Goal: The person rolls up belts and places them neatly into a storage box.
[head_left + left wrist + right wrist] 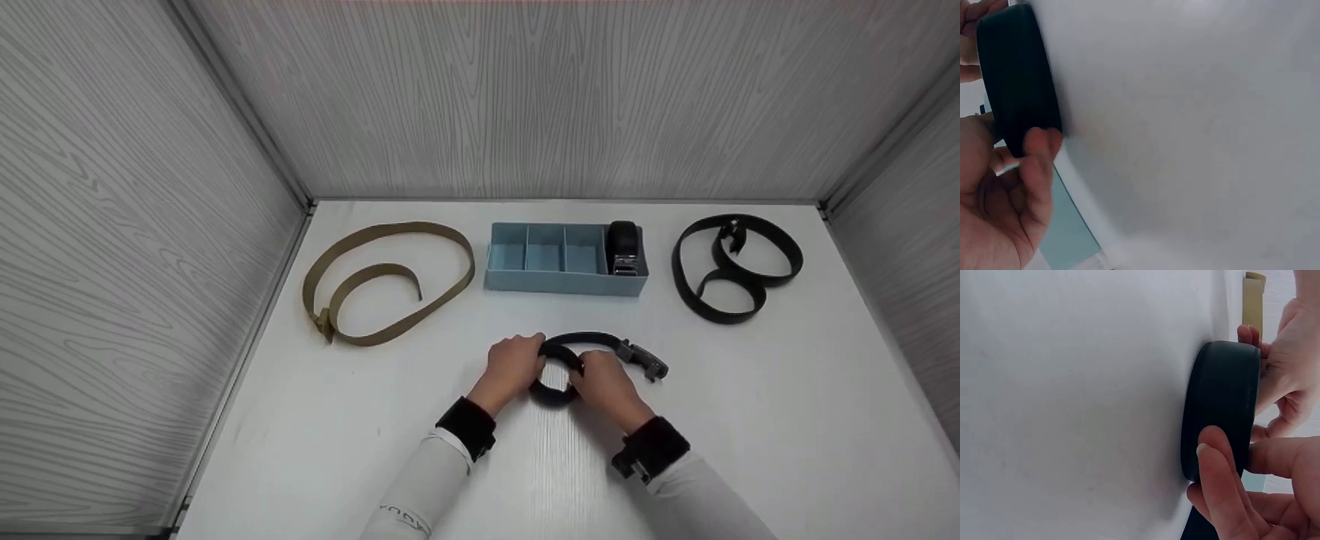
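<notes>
A black belt (553, 396) stands on its edge on the white table, partly wound into a ring. Its loose end curves away behind the ring to a metal buckle (643, 360) on the right. My left hand (514, 367) pinches the ring's left side between thumb and fingers. On the opposite side my right hand (607, 384) pinches the coil, thumb inside and fingers outside. The right wrist view shows the smooth outer face of the coiled belt (1221, 391) with the fingertips (1213, 455) pressed on it.
Behind the hands stands a blue divided box (562, 283), a rolled black belt (622, 240) in its rightmost compartment. A tan belt (397, 330) lies loosely looped at left, another black belt (679, 262) at right. Grey wood-grain panels (525, 97) enclose the table.
</notes>
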{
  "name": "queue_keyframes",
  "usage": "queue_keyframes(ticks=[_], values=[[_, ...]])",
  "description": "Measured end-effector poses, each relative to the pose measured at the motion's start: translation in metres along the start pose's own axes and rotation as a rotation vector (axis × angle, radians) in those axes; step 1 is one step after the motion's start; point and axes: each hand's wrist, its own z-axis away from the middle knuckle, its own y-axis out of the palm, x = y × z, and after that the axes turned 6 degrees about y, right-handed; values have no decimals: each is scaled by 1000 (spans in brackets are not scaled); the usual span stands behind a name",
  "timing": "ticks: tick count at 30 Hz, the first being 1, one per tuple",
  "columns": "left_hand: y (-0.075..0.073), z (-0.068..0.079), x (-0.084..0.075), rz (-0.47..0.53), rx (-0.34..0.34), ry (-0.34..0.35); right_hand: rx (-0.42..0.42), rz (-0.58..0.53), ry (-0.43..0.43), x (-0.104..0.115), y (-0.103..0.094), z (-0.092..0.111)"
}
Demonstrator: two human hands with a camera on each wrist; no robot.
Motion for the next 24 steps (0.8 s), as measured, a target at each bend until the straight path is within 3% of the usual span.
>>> queue_keyframes(ticks=[6, 13, 20, 24], values=[[-3, 0, 0, -20, 31, 97, 50, 17, -12, 1, -2, -4], [-1, -1, 0, -44, 30, 121, 42, 30, -85, -3, -3, -5], [3, -2, -3, -75, -1, 102, 29, 4, 49, -4, -6, 4], [3, -1, -6, -69, 5, 74, 5, 81, 48, -3, -6, 6]])
